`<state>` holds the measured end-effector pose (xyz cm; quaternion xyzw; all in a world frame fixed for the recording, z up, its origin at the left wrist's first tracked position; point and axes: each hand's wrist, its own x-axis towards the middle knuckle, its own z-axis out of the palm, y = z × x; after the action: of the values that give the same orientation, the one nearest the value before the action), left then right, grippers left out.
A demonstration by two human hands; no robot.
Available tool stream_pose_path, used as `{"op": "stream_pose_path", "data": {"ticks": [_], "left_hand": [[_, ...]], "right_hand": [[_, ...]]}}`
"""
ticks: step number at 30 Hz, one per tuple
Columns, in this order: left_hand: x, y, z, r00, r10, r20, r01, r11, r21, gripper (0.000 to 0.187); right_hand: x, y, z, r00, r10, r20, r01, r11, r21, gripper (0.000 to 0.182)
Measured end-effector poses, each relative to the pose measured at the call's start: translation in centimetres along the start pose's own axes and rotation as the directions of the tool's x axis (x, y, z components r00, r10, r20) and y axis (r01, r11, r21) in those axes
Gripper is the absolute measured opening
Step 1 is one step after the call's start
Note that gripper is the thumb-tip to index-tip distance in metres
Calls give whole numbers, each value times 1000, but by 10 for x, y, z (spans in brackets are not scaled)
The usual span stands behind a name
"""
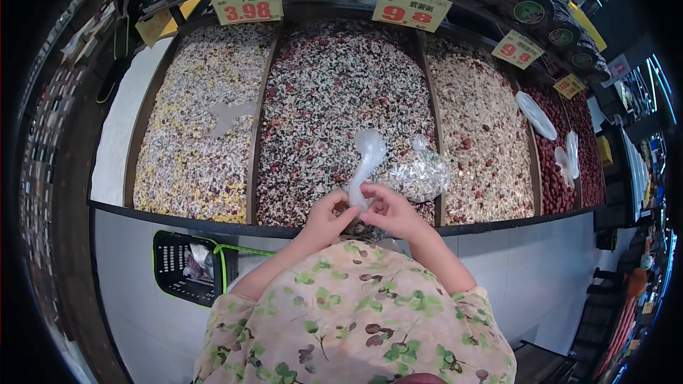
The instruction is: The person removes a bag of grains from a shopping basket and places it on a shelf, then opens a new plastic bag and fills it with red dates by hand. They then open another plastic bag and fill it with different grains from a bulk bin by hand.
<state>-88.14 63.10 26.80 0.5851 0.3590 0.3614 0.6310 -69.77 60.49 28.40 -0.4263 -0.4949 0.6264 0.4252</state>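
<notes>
A clear plastic bag (368, 160) is gathered between my two hands at the front edge of the middle bin, its loose top standing up and bent over. My left hand (329, 216) pinches the gathered neck from the left. From the right, my right hand (391, 212) grips the same neck with bent fingers. The lower part of the bag is mostly hidden by my hands and patterned top. Just beyond my right hand, a filled clear plastic bag (420, 174) lies on the mixed grains (341, 85).
Wooden dividers separate the yellowish grain mix (192, 128), a paler mix (484, 128) and red dates or beans (555, 156). A white scoop (536, 116) lies to the right. Price signs (247, 3) stand along the back. A black basket (186, 267) sits on the floor.
</notes>
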Motion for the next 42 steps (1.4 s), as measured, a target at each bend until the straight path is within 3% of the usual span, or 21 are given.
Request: {"op": "stream_pose_path", "data": {"ticks": [2,4,6,7,10,11,16,18,19,24,26,27,29,30,32,35,36,38,39,41,42], "left_hand": [[0,4,1,999,33,14,-33,999,17,10],[-3,2,0,998,56,28,-57,998,39,10],[-3,-4,0,997,70,25,-70,997,-13,11],[-4,-2,-1,999,31,9,-31,999,-9,13],[-4,-6,-4,996,46,-77,-45,999,20,13],[-4,-4,-7,995,-35,-89,31,999,-42,11],[-4,-9,-9,995,-30,-97,19,994,-104,9],[-5,-4,-7,994,-37,-105,27,995,-98,9],[-5,-2,-6,992,6,-126,-11,999,-38,9],[-18,11,-9,976,31,-215,3,988,156,7],[-22,14,-12,996,-85,42,82,994,67,9],[-23,14,-11,995,-86,42,83,994,68,9],[-22,14,-6,989,78,125,-76,997,-20,25],[-22,15,-4,989,83,126,-81,996,-20,25],[-23,19,-3,982,1,189,65,936,-346,39],[-25,11,-4,960,68,271,61,895,-441,49],[-27,10,-2,959,68,275,63,895,-442,49],[-28,10,2,964,118,239,-73,979,-190,45],[-28,11,3,964,118,239,-72,979,-191,45],[-26,13,5,967,-132,218,166,975,-146,38],[-25,9,6,967,-132,216,166,975,-150,38]], "right_hand": [[-3,6,3,997,58,-59,-71,969,-237,48],[-5,8,5,992,52,-111,-82,954,-288,39],[-7,14,1,971,-27,-238,-105,846,-523,33],[-8,-1,4,980,-3,-199,-67,936,-344,24],[-9,8,-5,970,8,-243,-51,984,-169,18],[-11,7,-8,961,78,-266,-116,984,-132,10],[-15,15,-14,951,13,-310,-58,989,-135,11],[-15,17,-15,921,-221,-320,120,944,-307,15],[-19,12,-14,940,-97,-326,50,988,-149,21],[-33,-21,2,971,-113,-210,81,984,-156,30],[-36,-24,2,976,-218,-5,216,970,-116,22],[-36,-26,3,976,-218,-5,216,970,-114,22],[-35,-32,2,952,-277,127,305,862,-404,25],[-37,-36,5,951,-281,128,309,859,-408,25],[-38,-43,15,973,-229,-26,200,898,-391,36],[-36,-43,23,967,-232,-107,130,809,-573,40],[-36,-42,25,966,-231,-111,128,809,-574,40],[-34,-39,28,948,-270,-171,96,750,-655,32],[-33,-34,27,948,-269,-171,95,749,-655,32],[-31,-24,24,940,-310,-140,134,715,-686,25],[-30,-21,23,941,-307,-138,132,714,-688,25]]}}
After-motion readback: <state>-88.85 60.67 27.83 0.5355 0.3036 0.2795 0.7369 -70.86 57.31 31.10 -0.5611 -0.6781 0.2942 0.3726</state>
